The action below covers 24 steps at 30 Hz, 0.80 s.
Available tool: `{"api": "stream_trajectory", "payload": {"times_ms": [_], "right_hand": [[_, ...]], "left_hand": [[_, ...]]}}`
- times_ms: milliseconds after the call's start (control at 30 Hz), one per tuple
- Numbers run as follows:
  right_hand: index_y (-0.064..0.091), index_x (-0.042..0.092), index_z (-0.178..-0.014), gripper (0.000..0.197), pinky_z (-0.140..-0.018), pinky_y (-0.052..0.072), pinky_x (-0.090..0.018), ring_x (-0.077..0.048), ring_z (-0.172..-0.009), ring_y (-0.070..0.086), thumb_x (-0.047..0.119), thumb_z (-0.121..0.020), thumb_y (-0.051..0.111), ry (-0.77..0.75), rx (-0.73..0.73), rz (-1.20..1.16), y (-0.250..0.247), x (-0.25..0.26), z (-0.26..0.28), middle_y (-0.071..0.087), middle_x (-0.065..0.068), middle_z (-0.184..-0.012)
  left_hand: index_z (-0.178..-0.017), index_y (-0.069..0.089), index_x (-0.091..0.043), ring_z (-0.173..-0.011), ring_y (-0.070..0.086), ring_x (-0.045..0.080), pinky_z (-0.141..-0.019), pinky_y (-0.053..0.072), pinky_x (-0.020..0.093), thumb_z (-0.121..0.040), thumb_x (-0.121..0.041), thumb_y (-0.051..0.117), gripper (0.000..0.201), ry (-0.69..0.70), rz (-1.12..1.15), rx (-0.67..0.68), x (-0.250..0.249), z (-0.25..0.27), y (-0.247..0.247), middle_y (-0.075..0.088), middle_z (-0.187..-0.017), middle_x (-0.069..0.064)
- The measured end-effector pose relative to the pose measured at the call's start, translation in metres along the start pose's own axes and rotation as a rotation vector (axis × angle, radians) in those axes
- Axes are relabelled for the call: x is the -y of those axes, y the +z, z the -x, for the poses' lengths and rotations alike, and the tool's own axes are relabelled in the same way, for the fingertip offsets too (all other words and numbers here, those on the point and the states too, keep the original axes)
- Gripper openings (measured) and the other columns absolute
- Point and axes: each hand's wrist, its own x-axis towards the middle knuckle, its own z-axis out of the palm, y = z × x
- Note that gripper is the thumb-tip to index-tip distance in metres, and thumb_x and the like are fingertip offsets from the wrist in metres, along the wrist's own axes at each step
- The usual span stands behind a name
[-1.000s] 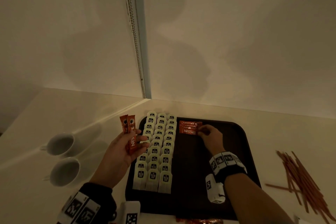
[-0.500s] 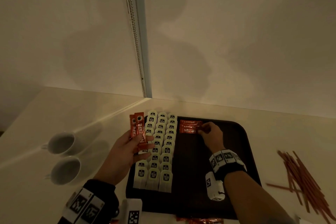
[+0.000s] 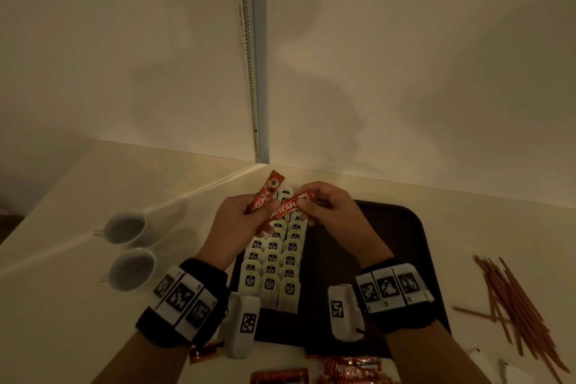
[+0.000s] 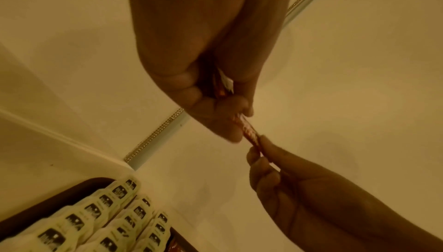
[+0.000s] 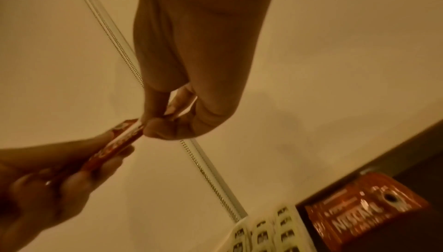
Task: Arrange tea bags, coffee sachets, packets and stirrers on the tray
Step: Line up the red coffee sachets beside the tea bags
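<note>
Both hands meet above the far end of the dark tray (image 3: 392, 246). My left hand (image 3: 263, 212) grips two red coffee sachets; one sachet (image 3: 267, 191) sticks up and away from me. My right hand (image 3: 304, 201) pinches the other sachet (image 3: 288, 206) by its right end, and in the wrist views this sachet (image 4: 249, 135) (image 5: 120, 143) spans both hands. White tea bags (image 3: 274, 265) fill three rows along the tray's left side. More red sachets (image 5: 366, 215) lie flat on the tray beside the tea bags; in the head view my right hand hides them.
Two white cups (image 3: 126, 226) (image 3: 133, 268) stand left of the tray. A loose pile of orange-brown stirrers (image 3: 514, 299) lies on the counter at the right. Loose red sachets (image 3: 352, 368) lie at the near edge. A wall corner with a bead chain (image 3: 249, 56) rises behind.
My right hand left the sachets laid on the tray and moved left to pinch a sachet in my left hand. My left hand moved right, over the tea bags.
</note>
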Motion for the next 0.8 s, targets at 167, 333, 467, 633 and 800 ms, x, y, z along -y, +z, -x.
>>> {"api": "stream_trajectory", "payload": {"times_ms": [167, 333, 467, 633, 800], "right_hand": [[0.056, 0.01, -0.096, 0.013, -0.071, 0.054, -0.021, -0.01, -0.079, 0.066, -0.001, -0.09, 0.052, 0.12, -0.013, -0.291, 0.011, -0.009, 0.01, 0.064, -0.006, -0.09], [0.062, 0.008, -0.098, 0.016, -0.077, 0.055, -0.022, -0.012, -0.086, 0.065, -0.001, -0.091, 0.051, 0.112, 0.002, -0.289, 0.022, -0.009, 0.015, 0.063, -0.007, -0.097], [0.063, 0.007, -0.097, 0.017, -0.076, 0.054, -0.021, -0.009, -0.083, 0.066, -0.004, -0.086, 0.057, 0.043, -0.027, -0.219, 0.027, -0.01, 0.016, 0.064, -0.004, -0.095], [0.066, 0.011, -0.096, 0.017, -0.082, 0.056, -0.027, -0.012, -0.085, 0.065, -0.001, -0.085, 0.06, 0.033, -0.044, -0.172, 0.026, -0.012, 0.015, 0.066, 0.0, -0.094], [0.066, 0.009, -0.099, 0.02, -0.077, 0.054, -0.018, -0.011, -0.089, 0.066, -0.003, -0.089, 0.053, 0.085, -0.03, -0.202, 0.02, -0.016, 0.014, 0.063, -0.01, -0.106]], "left_hand": [[-0.094, 0.07, -0.011, -0.075, 0.072, 0.023, -0.067, 0.058, 0.024, -0.091, -0.017, 0.059, 0.013, -0.06, 0.244, -0.012, -0.005, 0.007, -0.004, 0.075, -0.087, 0.006], [-0.089, 0.069, -0.011, -0.076, 0.07, 0.015, -0.067, 0.056, 0.021, -0.086, -0.006, 0.065, 0.008, -0.044, 0.258, -0.037, 0.001, 0.01, -0.007, 0.072, -0.082, 0.005], [-0.085, 0.07, -0.011, -0.073, 0.069, 0.017, -0.067, 0.057, 0.023, -0.076, -0.005, 0.074, 0.012, -0.007, 0.182, -0.079, 0.006, 0.01, -0.008, 0.071, -0.075, 0.004], [-0.084, 0.072, -0.007, -0.063, 0.066, 0.013, -0.064, 0.055, 0.023, -0.072, -0.002, 0.077, 0.014, 0.066, 0.107, -0.125, 0.008, 0.009, -0.007, 0.07, -0.068, 0.002], [-0.086, 0.073, -0.007, -0.063, 0.067, 0.01, -0.063, 0.054, 0.019, -0.073, -0.004, 0.077, 0.014, 0.081, 0.068, -0.136, 0.012, 0.007, -0.006, 0.072, -0.069, 0.0]]}}
